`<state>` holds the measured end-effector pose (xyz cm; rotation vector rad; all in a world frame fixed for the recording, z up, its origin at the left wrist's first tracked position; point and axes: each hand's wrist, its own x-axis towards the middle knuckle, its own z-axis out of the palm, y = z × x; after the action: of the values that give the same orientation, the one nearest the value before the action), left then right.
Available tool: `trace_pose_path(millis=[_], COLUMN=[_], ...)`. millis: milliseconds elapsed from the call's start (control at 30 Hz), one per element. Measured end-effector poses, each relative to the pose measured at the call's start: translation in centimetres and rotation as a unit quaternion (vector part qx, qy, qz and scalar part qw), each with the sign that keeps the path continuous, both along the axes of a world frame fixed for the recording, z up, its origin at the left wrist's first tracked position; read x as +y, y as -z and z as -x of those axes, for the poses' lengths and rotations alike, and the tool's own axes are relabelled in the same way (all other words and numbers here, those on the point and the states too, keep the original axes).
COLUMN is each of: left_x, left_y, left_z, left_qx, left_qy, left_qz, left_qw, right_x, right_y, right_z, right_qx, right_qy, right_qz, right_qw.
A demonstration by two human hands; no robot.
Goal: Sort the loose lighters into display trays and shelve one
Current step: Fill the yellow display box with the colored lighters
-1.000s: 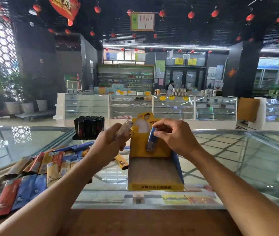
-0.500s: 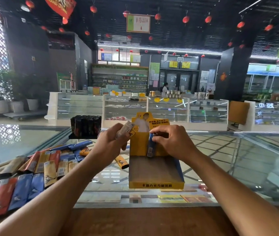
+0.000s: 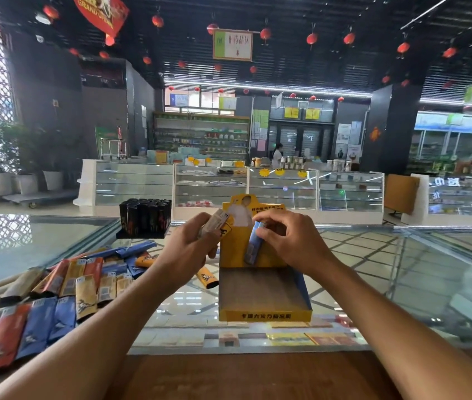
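On my feed the right hand [image 3: 289, 243] pinches a blue lighter [image 3: 253, 246] by its top, thumb and fingertips curled round it. The lighter stands nearly upright against the tall back panel of the yellow display tray [image 3: 263, 316], its lower end at the rear of the tray floor. The rest of the tray floor shows bare cardboard. The left hand [image 3: 188, 249] sits just left of the back panel, fingers wrapped round a small bunch of lighters [image 3: 214, 223]; I make out a pale one and a yellow one, but I cannot tell how many there are. The tray rests on the glass desk [image 3: 402, 269], close to its wooden near edge. One orange lighter [image 3: 207, 278] lies flat just beside the tray's left wall. Further left a pile of loose lighters [image 3: 64, 290] in red, blue and tan lies spread on the glass. Behind it stands a black tray of dark lighters [image 3: 144, 216].
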<state>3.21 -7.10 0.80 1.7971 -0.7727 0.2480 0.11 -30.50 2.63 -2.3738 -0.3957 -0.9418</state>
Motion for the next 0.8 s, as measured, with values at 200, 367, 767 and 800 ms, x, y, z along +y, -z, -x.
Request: trace_pose_path(millis=[200, 367, 767, 800], left_x=[-0.16, -0.27, -0.22, -0.24], left_y=[-0.12, -0.22, -0.26, -0.26], left_z=[0.26, 0.39, 0.89, 0.91], left_qx=[0.001, -0.002, 0.002, 0.003], left_qy=[-0.003, -0.017, 0.003, 0.005], left_qz=[-0.005, -0.008, -0.007, -0.006], left_qw=[1.0, 1.0, 1.0, 1.0], right_x=[-0.13, 0.08, 0.29, 0.31], right_y=[-0.2, -0.42, 0.03, -0.05], right_z=[-0.47, -0.85, -0.79, -0.82], right_qx=[-0.065, -0.092, -0.055, -0.053], right_qy=[0.049, 0.05, 0.022, 0.021], right_qz=[0.041, 0.09, 0.106, 0.111], right_qw=[0.996, 0.99, 0.993, 0.992])
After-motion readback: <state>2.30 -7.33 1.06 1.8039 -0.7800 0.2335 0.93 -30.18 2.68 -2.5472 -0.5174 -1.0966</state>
